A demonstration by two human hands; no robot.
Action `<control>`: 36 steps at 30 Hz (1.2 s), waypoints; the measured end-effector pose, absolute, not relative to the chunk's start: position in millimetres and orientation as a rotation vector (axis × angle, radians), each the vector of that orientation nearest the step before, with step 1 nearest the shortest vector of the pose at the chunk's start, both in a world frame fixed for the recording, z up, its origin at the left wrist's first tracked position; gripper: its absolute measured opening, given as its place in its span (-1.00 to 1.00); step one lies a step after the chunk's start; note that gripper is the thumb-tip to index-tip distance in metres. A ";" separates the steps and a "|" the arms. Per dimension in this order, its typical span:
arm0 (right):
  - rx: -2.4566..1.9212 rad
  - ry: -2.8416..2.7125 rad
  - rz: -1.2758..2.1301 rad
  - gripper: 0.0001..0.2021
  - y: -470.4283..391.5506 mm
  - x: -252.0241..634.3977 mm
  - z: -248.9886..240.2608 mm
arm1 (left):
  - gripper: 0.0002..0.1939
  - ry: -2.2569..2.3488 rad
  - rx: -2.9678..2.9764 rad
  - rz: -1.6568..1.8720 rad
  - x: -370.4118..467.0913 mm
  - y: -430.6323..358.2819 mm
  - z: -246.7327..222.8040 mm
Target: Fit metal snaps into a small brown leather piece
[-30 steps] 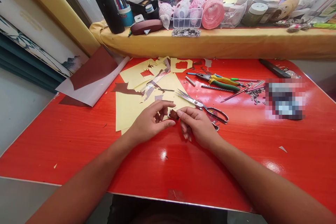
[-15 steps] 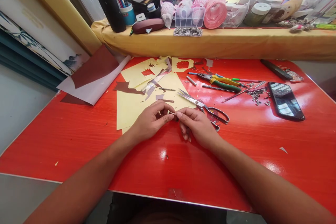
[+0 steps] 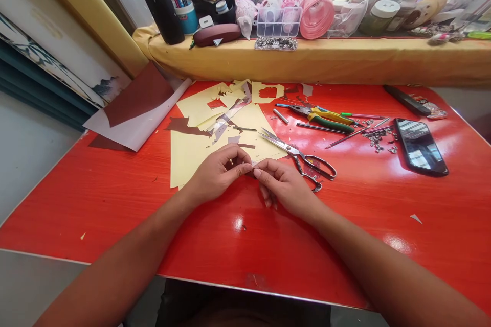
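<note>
My left hand (image 3: pixel 220 169) and my right hand (image 3: pixel 284 184) meet fingertip to fingertip above the front edge of the yellow paper sheets (image 3: pixel 182 163). Between their pinched thumbs and fingers is a small dark brown piece (image 3: pixel 251 171), mostly hidden; its kind is too small to make out. Just beyond my right hand lie metal scissors (image 3: pixel 293 151) with their blades slightly apart, pointing away to the left. Brown paper offcuts (image 3: pixel 186 125) and a thin dark strip (image 3: pixel 244 129) are scattered over the yellow sheets.
Pliers with yellow-green handles (image 3: pixel 326 116), a pencil (image 3: pixel 347 138), small metal rings (image 3: pixel 378 138) and a phone (image 3: pixel 421 146) lie to the right. A brown sheet with white backing (image 3: pixel 141 127) curls at the left. Behind, a cloth-covered ledge (image 3: pixel 307 64) carries a clear divided box (image 3: pixel 279 21).
My right fingertips have shifted slightly left and down along the small brown piece. Its pale edge shows less now. My left hand stays nearly in place.
</note>
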State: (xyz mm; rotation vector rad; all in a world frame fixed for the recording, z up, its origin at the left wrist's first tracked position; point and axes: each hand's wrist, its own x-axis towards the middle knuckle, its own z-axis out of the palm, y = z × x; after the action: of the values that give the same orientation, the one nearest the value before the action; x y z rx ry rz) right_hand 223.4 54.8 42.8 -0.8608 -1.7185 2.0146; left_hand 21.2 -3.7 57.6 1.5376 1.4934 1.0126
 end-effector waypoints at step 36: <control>-0.960 -1.478 2.069 -0.65 59.0 223.3 47.0 | -0.89 1.521 1.519 1.206 34.8 -8.5 47.4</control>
State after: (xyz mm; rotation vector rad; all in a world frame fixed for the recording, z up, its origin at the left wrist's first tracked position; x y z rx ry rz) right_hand 223.3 59.0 47.0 -0.9601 -1.4779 2.0686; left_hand 34.8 -8.5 47.4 1.5190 1.5211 1.2064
